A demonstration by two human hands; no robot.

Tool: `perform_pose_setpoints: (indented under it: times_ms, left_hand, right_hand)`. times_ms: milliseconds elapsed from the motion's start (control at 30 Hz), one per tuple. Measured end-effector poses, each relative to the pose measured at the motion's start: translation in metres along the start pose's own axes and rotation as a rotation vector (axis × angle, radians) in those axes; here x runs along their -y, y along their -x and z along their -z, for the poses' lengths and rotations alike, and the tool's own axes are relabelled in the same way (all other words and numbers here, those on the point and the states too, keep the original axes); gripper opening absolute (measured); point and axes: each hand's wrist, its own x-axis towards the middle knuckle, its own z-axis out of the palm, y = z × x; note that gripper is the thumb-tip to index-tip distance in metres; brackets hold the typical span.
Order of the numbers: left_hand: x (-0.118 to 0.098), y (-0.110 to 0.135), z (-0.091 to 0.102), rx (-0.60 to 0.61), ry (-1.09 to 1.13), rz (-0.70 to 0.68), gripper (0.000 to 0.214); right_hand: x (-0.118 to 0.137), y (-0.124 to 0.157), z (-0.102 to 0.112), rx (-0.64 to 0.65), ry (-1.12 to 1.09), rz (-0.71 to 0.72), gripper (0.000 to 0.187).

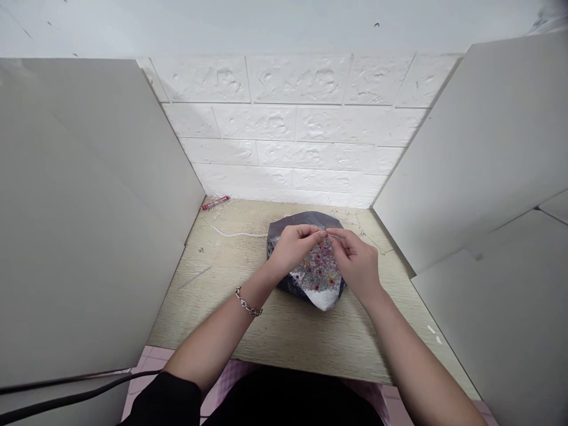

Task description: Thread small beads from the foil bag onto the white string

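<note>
A dark tray [304, 220] full of small clear, red and white beads [317, 272] sits in the middle of the wooden table [275, 331]. My left hand [295, 247] and my right hand [355, 260] hover just over the beads, fingertips meeting in a pinch at the tray's centre. Each pinch is closed on something too small to make out. A silver chain bracelet [247, 303] circles my left wrist. A strand of white beads [237, 234] lies on the table to the left of the tray.
White partition boards stand at the left [89, 207] and right [479, 148], with a white brick-pattern wall [288, 130] behind. A small red packet [215, 203] lies at the back left corner. A thin clear thread [368, 236] trails right of the tray. A black cable [66, 399] runs lower left.
</note>
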Motion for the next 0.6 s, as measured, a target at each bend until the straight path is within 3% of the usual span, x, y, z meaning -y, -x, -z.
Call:
perform_pose_setpoints:
  times_ms: [600]
  left_hand:
    - [-0.0058,0.0020,0.0006,0.027,0.114,0.113,0.033]
  right_hand:
    - [-0.0011,0.0006,-0.0003,-0.029,-0.038,-0.033,0.021]
